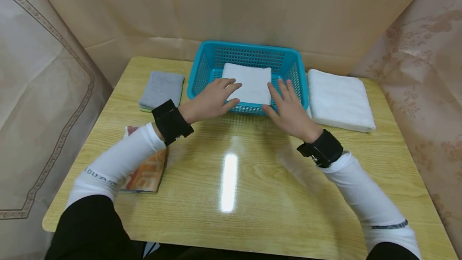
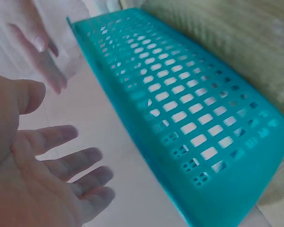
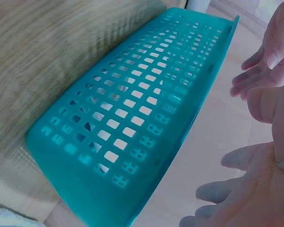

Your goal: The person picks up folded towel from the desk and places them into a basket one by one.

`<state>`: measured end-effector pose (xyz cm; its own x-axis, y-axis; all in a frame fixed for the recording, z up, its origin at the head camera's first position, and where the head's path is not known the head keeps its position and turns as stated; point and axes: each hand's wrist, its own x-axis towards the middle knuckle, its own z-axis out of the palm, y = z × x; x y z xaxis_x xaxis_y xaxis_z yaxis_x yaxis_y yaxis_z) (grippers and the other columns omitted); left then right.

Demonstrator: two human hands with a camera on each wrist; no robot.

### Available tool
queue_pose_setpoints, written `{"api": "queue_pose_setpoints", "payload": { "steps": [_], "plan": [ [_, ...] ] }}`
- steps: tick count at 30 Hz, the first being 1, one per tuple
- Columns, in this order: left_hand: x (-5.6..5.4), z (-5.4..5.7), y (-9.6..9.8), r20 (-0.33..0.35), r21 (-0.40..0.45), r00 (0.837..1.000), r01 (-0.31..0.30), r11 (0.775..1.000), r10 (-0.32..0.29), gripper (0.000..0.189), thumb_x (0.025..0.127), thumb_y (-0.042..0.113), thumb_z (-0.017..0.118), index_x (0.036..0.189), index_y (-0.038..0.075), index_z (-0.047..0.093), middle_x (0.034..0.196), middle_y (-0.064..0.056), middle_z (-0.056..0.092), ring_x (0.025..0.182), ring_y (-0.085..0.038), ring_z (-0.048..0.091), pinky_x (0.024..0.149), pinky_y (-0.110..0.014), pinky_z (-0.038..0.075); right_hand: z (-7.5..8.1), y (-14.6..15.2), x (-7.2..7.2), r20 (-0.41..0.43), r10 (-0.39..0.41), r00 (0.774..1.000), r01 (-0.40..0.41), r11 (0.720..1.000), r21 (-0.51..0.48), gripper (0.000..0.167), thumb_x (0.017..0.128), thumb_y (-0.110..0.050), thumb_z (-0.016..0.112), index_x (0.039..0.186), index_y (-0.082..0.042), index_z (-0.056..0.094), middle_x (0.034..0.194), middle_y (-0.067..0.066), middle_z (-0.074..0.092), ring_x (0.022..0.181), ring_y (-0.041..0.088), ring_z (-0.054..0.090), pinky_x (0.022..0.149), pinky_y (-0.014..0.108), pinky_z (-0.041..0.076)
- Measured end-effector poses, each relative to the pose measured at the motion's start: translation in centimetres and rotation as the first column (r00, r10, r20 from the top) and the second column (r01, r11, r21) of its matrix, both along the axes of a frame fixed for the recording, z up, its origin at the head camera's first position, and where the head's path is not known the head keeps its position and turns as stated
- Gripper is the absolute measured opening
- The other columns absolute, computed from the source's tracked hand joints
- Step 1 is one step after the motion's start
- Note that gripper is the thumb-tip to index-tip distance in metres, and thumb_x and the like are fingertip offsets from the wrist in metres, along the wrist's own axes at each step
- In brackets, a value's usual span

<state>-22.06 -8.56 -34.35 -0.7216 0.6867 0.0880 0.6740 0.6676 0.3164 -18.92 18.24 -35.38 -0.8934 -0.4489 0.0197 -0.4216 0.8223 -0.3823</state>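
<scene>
Head view: both hands hovered over the basket [image 1: 301, 79], fingers loose and spread
Left hand [image 1: 211, 100]: beside the white towel [image 1: 249, 83]
Right hand [image 1: 288, 109]: same, gripped nothing

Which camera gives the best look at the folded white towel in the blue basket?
The head view: the white towel lies whole in the blue basket, between both hands. Each wrist view shows only a blurred pale strip of it beside the basket wall.
</scene>
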Motion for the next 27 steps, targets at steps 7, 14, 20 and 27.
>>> {"api": "queue_pose_setpoints", "payload": {
  "steps": [7,14,20,27],
  "plan": [
    [2.0,-1.4,-0.5,-0.146,-0.054,0.989,0.02,0.998,-0.028,0.056,0.106,0.031,0.049,0.152,0.003,0.037,0.157,-0.026,0.03,0.145,-0.045,0.025,0.118,-0.054,0.019,-0.9,0.1,1.9,-0.105,0.027,0.994,-0.017,0.996,0.088,0.07,0.106,-0.036,0.048,0.158,-0.002,0.017,0.161,0.032,0.004,0.149,0.046,-0.009,0.118,0.059,0.003],
    [3.4,-2.6,-0.3,-0.152,-0.085,0.987,0.03,0.996,-0.043,0.059,0.106,0.032,0.049,0.156,0.007,0.03,0.162,-0.024,0.019,0.148,-0.044,0.018,0.118,-0.057,0.016,-2.0,0.1,3.3,-0.078,0.018,0.997,-0.009,0.994,0.111,0.071,0.105,-0.038,0.048,0.159,-0.004,0.017,0.162,0.029,0.0,0.149,0.043,-0.012,0.117,0.062,0.006],
    [4.6,-3.3,-0.3,-0.094,-0.084,0.994,0.052,0.995,-0.06,0.062,0.105,0.032,0.049,0.158,0.009,0.026,0.164,-0.022,0.008,0.151,-0.042,0.007,0.117,-0.062,0.013,-3.0,0.0,3.9,-0.078,0.022,0.997,-0.012,0.992,0.128,0.071,0.105,-0.04,0.048,0.159,-0.006,0.017,0.163,0.027,-0.003,0.149,0.041,-0.015,0.115,0.065,0.008],
    [5.2,-4.1,-0.1,-0.098,-0.102,0.991,0.087,0.991,-0.097,0.064,0.104,0.034,0.052,0.158,0.011,0.026,0.165,-0.021,0.007,0.151,-0.041,0.007,0.117,-0.061,0.014,-4.0,-0.2,4.4,-0.075,0.032,0.997,-0.021,0.988,0.151,0.071,0.104,-0.04,0.049,0.158,-0.005,0.018,0.163,0.026,-0.005,0.149,0.039,-0.016,0.116,0.065,0.008]
  ]
}}
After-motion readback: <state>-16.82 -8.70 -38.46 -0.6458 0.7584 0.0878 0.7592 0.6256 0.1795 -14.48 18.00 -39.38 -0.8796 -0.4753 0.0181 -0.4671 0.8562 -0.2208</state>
